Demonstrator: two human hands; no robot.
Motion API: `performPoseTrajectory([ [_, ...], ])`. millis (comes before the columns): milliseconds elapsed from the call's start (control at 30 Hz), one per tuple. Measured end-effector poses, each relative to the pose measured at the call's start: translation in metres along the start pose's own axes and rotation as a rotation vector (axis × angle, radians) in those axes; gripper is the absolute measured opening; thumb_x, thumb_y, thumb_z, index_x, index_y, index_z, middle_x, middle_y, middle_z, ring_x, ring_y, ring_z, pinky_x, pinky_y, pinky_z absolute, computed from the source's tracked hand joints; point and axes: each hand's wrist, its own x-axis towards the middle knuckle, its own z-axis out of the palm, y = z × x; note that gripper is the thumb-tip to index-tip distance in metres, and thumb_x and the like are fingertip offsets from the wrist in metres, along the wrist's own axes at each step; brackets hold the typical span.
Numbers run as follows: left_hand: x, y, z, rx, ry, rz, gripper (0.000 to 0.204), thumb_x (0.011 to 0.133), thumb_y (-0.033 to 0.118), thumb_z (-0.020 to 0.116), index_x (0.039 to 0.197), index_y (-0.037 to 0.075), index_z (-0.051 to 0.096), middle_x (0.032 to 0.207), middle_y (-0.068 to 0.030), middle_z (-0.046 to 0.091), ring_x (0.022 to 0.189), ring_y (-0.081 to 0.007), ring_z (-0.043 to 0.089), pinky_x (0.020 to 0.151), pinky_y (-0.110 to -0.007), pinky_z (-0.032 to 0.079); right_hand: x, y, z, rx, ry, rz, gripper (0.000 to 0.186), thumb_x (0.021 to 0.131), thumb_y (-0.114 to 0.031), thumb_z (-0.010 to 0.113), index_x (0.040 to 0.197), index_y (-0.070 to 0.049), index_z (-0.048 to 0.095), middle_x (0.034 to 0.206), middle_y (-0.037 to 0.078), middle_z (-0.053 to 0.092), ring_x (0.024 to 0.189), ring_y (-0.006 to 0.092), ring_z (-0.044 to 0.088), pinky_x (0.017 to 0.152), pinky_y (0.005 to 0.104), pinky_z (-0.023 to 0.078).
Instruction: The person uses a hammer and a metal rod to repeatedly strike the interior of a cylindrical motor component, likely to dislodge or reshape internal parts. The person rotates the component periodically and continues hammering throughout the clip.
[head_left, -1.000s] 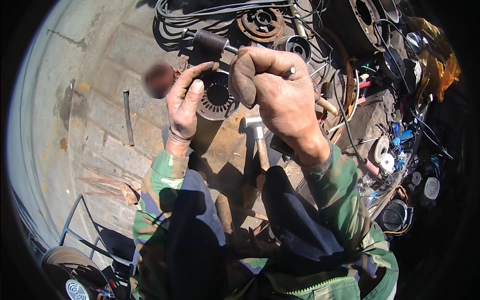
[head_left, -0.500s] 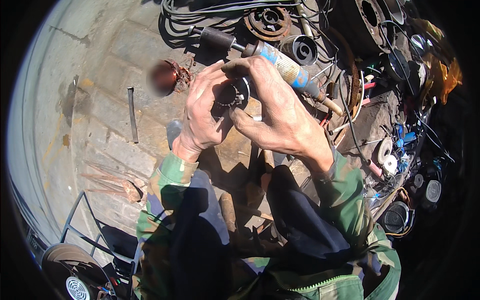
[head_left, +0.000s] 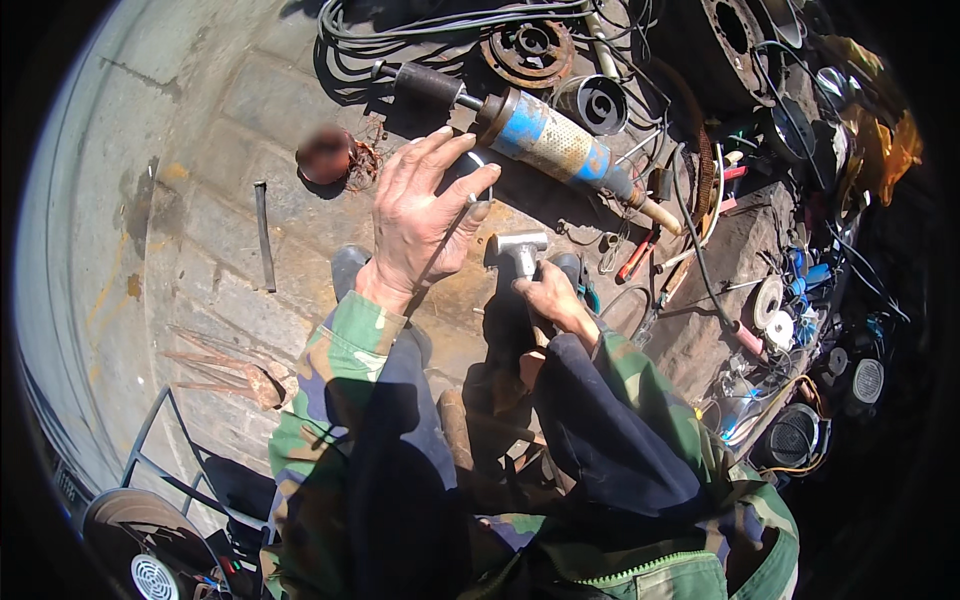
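My left hand, raised at the middle of the view, is closed around a round metal part. Only a bit of its bright rim shows between thumb and fingers; the rest is hidden behind the hand. To the right and lower, by my right knee, my right hand grips the handle of a hammer. The hammer's silvery head points away from me, apart from the part in my left hand. A bundle of copper wire lies on the ground beyond my left hand.
A blue and yellowish cylindrical power tool lies just beyond my hands. Cables, a rusty wheel and red-handled pliers are around it. Rusty tongs lie at left, a black strip farther off, scrap parts at right.
My right hand has let go of the round metal part, moved down toward my right knee and taken hold of the hammer. My left hand keeps the part nearly in place.
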Motion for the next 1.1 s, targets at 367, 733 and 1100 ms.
performPoseTrajectory([
  [367,0.008,-0.019,-0.006,-0.035,0.065,0.024,0.028,0.108,0.034,0.067,0.122,0.014,0.08,0.126,-0.0131,0.076,0.121,-0.0388,0.071,0.104,-0.052,0.054,-0.135,-0.159,-0.095,0.01,0.201,-0.707,0.051,0.105,-0.024,0.08,0.143,0.004,0.059,0.1,0.006,0.065,0.084,0.0145,0.063,0.073,0.0321,0.053],
  [733,0.012,-0.004,0.002,-0.033,0.048,0.051,0.031,0.088,0.025,0.084,0.117,0.013,0.079,0.124,-0.0127,0.074,0.125,-0.0365,0.068,0.11,-0.054,0.051,-0.189,-0.273,-0.114,-0.913,0.066,-0.667,0.049,0.099,-0.011,0.08,0.14,0.003,0.059,0.1,0.024,0.069,0.082,0.0479,0.067,0.072,0.0461,0.053],
  [1100,0.012,-0.003,0.002,-0.031,0.06,0.073,0.025,0.087,0.02,0.083,0.109,0.011,0.077,0.124,-0.0137,0.074,0.125,-0.0357,0.068,0.111,-0.053,0.051,-0.188,-0.28,-0.094,-0.951,0.086,-0.613,0.041,0.105,-0.011,0.073,0.139,0.001,0.054,0.087,0.022,0.063,0.072,0.0408,0.062,0.068,0.0488,0.049],
])
